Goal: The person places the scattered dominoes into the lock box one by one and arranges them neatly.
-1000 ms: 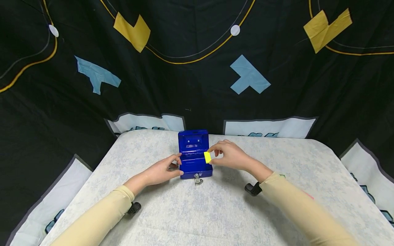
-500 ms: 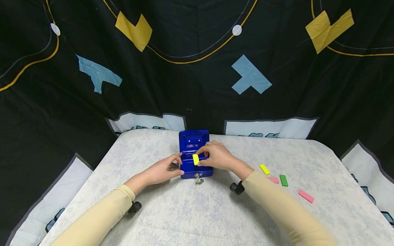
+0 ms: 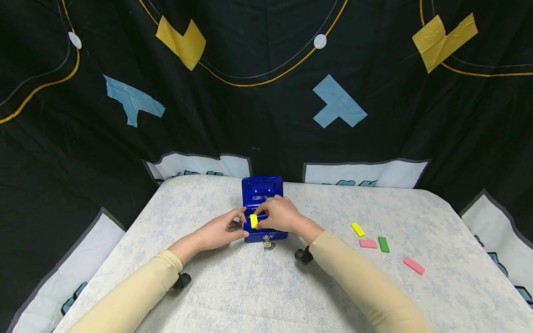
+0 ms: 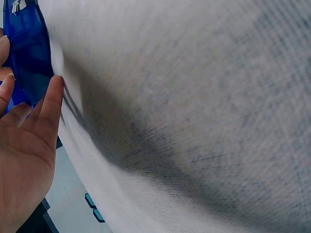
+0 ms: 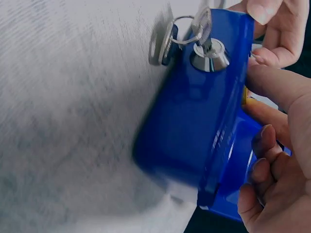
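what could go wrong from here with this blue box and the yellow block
The yellow block might slip or land askew, since the right hand pinches it between thumb and fingertips.

The raised lid could drop onto the right hand if bumped; neither hand appears to be holding it.

The keys jut from the lock at the front of the blue box, so they might get knocked as the right hand works so close.

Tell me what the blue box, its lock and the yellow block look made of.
Blue box: probably painted metal, glossy; sharp highlights line its rim.
Lock: apparently metal, shiny and silvery, by its bright reflections.
Yellow block: perhaps painted wood or plastic; flat, even colour, too small to tell.
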`<state>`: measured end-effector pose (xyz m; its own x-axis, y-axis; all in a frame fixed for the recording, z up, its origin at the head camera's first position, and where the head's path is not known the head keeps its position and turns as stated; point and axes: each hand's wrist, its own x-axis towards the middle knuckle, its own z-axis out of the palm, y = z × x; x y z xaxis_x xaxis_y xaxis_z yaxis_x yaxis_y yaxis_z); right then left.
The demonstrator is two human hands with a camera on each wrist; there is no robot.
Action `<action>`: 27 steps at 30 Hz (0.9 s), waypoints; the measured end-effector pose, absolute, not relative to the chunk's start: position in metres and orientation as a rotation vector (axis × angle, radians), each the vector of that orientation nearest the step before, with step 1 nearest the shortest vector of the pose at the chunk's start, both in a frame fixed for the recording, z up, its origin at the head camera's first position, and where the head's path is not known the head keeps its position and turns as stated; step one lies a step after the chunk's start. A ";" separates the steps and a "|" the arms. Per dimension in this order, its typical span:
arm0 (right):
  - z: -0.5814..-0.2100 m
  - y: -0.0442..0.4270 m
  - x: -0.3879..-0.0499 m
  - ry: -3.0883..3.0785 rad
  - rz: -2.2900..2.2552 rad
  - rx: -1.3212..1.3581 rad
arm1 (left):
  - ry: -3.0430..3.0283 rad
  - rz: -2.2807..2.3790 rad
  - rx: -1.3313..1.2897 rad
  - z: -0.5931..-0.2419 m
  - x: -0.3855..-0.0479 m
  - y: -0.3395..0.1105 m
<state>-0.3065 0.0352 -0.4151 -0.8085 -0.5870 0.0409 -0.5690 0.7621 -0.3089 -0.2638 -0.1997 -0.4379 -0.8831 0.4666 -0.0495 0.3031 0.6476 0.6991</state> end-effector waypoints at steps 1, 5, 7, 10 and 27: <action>-0.416 0.033 -0.306 2.896 -0.463 -0.950 | 2.642 1.061 0.628 -0.438 -0.264 -0.200; -0.421 0.027 -0.307 2.910 -0.385 -0.973 | 2.645 1.062 0.636 -0.438 -0.264 -0.200; -0.424 0.025 -0.308 2.915 -0.365 -0.981 | 2.641 1.063 0.639 -0.439 -0.264 -0.200; -0.426 0.023 -0.309 2.909 -0.362 -0.978 | 2.632 1.071 0.637 -0.439 -0.264 -0.200; -0.430 0.014 -0.310 2.893 -0.329 -0.909 | 2.632 1.066 0.641 -0.437 -0.264 -0.201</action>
<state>-0.3099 0.0142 -0.4302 -0.8187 -0.5737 -0.0227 -0.5540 0.7997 -0.2313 -0.2636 -0.2005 -0.4375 -0.8780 0.4763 -0.0474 0.3092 0.6399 0.7035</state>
